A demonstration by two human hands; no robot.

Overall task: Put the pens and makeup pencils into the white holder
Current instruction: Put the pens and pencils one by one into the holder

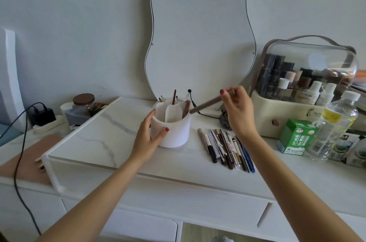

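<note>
left hand (150, 135) cupped, fingers curled, right hand (236, 109) raised, fingers pinched

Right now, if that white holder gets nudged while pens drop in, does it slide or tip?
The white holder looks squat and wide, so tipping seems unlikely. On the smooth marble-look top it could slide, which may be why the left hand braces its side. Probably light: few items are inside.

— Only one view, worn on the head?
— Yes. Looks forward and down, close over the dresser top (198, 166), faces the wall mirror (198, 34). Wide-angle, both forearms reaching in from below.
</note>
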